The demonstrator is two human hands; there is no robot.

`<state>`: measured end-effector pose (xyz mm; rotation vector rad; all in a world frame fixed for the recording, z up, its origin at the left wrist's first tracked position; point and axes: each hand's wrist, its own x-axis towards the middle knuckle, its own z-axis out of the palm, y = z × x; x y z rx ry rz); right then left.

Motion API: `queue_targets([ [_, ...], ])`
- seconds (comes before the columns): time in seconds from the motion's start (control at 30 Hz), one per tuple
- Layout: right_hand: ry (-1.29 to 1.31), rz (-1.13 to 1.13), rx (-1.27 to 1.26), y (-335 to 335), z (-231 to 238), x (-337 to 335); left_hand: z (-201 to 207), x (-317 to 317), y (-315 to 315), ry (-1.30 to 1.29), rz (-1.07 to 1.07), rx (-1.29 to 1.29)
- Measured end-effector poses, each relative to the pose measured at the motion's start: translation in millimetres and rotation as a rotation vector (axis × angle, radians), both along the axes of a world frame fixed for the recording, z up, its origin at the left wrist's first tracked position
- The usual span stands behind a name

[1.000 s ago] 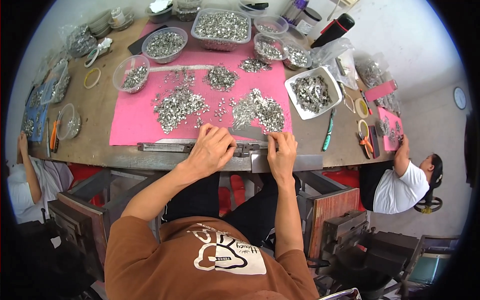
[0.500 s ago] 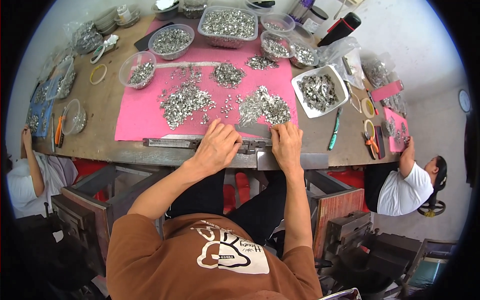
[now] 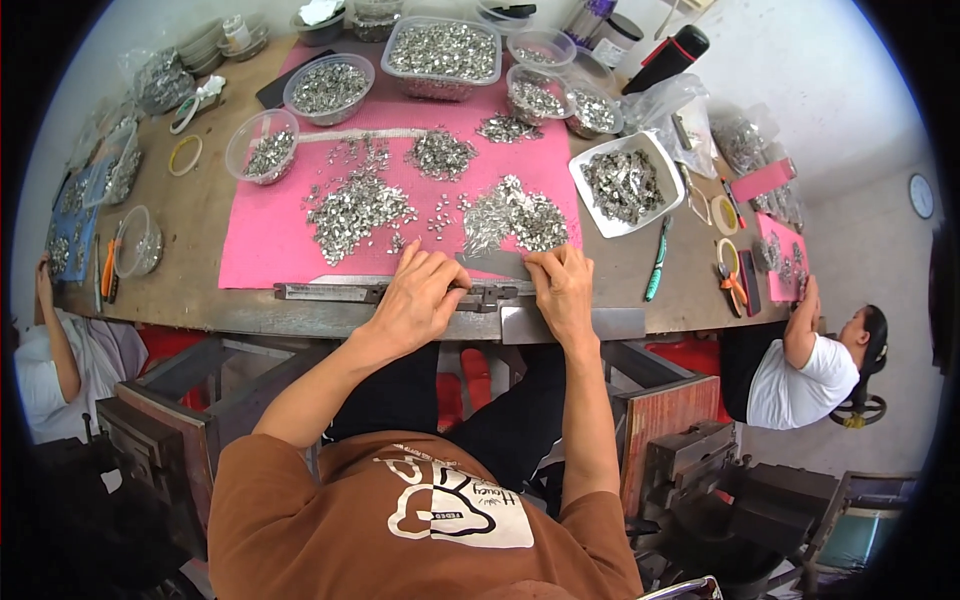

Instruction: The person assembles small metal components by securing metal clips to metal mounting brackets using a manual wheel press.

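Note:
My left hand (image 3: 420,293) hovers over the front edge of the pink mat, fingers bent together, fingertips at the near side of a pile of small silvery metal pieces (image 3: 358,215). Whatever its fingertips pinch is hidden. My right hand (image 3: 562,290) has its fingers closed at the right end of a thin grey metal strip (image 3: 497,264), which lies in front of a second pile of metal pieces (image 3: 540,220). Beneath both hands, a narrow metal bar with dark clamp-like blocks (image 3: 330,292) runs along the table edge. A flat grey plate (image 3: 620,323) lies by my right wrist.
Clear tubs of metal pieces (image 3: 445,93) line the back of the mat (image 3: 255,225). A white square dish (image 3: 666,205) with metal pieces and a green-handled tool (image 3: 656,262) are at right. Orange-handled pliers (image 3: 733,289) lie further right. One person works at each side.
My left fingertips have shifted slightly left toward the nearer pile of metal pieces. My right hand stays by the grey strip. The whole view has moved a little.

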<state>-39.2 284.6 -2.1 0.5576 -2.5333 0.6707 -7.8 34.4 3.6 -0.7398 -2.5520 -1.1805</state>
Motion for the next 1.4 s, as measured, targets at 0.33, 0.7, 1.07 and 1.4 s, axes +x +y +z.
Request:
queue_targets([
  [0.33, 0.073, 0.047, 0.103, -10.4, 0.6, -2.4, -9.7, 3.2, 15.9, 0.13, 0.15, -0.094],
  [0.7, -0.005, 0.139, -0.144, -33.0, 5.1, 25.0, -19.0, 16.0, -2.5, 0.212, 0.045, 0.037],
  [1.07, -0.011, 0.185, -0.211, -49.0, 0.4, 37.1, -19.5, 16.0, 2.8, 0.193, 0.084, 0.048],
  [1.4, -0.026, 0.218, -0.176, -63.1, -0.5, 40.5, -17.8, 16.9, -1.4, 0.215, 0.084, 0.02],
])
